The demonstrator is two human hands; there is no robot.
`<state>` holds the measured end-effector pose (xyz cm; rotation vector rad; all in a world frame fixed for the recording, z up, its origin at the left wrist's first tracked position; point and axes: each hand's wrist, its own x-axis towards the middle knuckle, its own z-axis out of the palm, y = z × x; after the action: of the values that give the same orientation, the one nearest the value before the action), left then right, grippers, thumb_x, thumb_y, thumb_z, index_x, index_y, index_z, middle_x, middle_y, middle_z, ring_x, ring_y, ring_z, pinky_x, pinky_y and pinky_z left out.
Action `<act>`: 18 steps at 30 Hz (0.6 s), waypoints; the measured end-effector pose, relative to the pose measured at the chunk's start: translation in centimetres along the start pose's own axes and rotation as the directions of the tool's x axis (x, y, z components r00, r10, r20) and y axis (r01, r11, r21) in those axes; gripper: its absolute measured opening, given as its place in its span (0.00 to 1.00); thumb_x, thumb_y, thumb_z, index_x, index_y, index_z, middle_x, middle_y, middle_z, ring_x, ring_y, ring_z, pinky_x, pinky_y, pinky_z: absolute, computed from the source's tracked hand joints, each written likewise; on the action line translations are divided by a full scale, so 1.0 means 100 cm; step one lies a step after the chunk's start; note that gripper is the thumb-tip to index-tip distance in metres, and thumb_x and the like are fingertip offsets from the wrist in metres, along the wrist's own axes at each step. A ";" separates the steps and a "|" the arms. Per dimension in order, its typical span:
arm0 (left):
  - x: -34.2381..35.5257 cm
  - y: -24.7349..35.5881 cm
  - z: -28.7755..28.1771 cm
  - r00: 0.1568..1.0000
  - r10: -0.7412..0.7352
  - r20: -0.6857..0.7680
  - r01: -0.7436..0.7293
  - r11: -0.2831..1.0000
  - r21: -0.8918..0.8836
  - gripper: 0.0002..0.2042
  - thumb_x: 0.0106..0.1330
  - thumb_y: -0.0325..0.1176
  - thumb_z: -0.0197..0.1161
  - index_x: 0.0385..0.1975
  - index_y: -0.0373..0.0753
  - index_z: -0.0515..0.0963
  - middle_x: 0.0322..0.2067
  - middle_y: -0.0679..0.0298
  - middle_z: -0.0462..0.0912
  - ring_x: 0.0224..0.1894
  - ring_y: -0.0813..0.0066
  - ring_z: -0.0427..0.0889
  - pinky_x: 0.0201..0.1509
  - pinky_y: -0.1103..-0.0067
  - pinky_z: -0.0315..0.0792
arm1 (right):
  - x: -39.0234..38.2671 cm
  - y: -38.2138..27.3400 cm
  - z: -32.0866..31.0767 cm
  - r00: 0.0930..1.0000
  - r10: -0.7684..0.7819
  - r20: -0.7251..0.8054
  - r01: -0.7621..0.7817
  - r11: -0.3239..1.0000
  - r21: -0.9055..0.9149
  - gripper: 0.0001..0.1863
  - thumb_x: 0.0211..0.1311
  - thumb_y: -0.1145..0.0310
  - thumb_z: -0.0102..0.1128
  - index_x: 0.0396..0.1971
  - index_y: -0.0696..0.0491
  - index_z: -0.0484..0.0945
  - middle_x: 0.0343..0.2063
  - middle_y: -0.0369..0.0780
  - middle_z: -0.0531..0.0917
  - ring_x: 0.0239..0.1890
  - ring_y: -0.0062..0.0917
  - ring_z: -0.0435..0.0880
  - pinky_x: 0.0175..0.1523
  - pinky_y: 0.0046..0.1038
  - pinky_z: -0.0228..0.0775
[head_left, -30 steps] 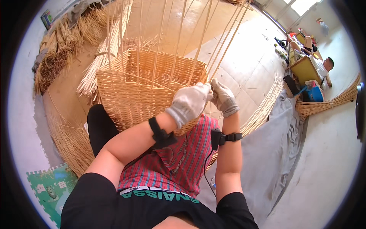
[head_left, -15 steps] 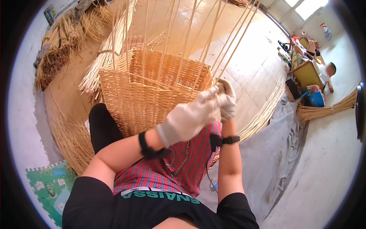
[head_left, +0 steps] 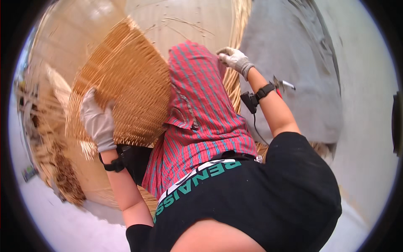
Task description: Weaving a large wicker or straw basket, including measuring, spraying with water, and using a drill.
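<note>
My gloved left hand (head_left: 97, 119) grips the near part of a square woven wicker basket (head_left: 130, 75), which is tilted at the left of my lap. My gloved right hand (head_left: 228, 59) is beside the upper end of the red striped cloth (head_left: 197, 80) over my leg, fingers curled; what they hold, if anything, is hidden. A metal tool (head_left: 279, 82) with red showing on its handle, and a white pen-like item (head_left: 289, 85), lie on the grey sheet just right of my right wrist, partly behind my forearm.
A long bundle of pale rods (head_left: 240, 21) runs behind my right hand, beside the grey sheet (head_left: 289, 38). At the left are blurred piles of rods and straw (head_left: 63, 168). Loose scraps (head_left: 184, 23) lie on the floor ahead. A pale wall or floor strip is at far right.
My view has swung down and rightward. The basket has moved left and tipped, my left hand moving from its right corner to grip it lower. My right hand has left the basket's corner.
</note>
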<state>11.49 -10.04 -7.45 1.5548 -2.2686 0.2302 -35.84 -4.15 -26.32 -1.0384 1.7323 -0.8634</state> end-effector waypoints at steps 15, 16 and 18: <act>0.080 -0.038 0.039 0.981 -0.164 0.102 0.178 0.972 -0.151 0.53 0.52 0.26 0.72 0.77 0.63 0.47 0.57 0.53 0.80 0.42 0.60 0.84 0.48 0.63 0.75 | -0.111 0.167 0.007 0.986 -0.010 -0.165 -0.096 0.776 -0.623 0.12 0.64 0.64 0.54 0.42 0.47 0.83 0.40 0.47 0.85 0.45 0.43 0.84 0.52 0.36 0.75; 0.086 -0.043 0.044 0.980 -0.178 0.091 0.188 0.976 -0.113 0.53 0.52 0.26 0.72 0.77 0.63 0.47 0.57 0.53 0.80 0.42 0.60 0.84 0.48 0.63 0.75 | -0.106 0.167 -0.004 0.969 0.076 -0.233 -0.226 0.649 -0.727 0.13 0.66 0.61 0.52 0.43 0.47 0.83 0.44 0.46 0.85 0.49 0.42 0.83 0.55 0.39 0.73; 0.092 -0.055 0.046 0.939 -0.261 0.224 0.275 0.961 -0.035 0.56 0.49 0.30 0.72 0.77 0.58 0.43 0.57 0.48 0.80 0.35 0.50 0.83 0.39 0.62 0.74 | -0.107 0.169 -0.016 0.839 -0.149 -0.524 -0.386 0.514 -0.766 0.20 0.69 0.54 0.48 0.51 0.47 0.80 0.53 0.44 0.82 0.57 0.41 0.78 0.64 0.45 0.64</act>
<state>12.68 -21.66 -8.44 1.9107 -2.1597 -0.0929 -39.46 12.57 -36.91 -1.3260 2.8400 -0.0924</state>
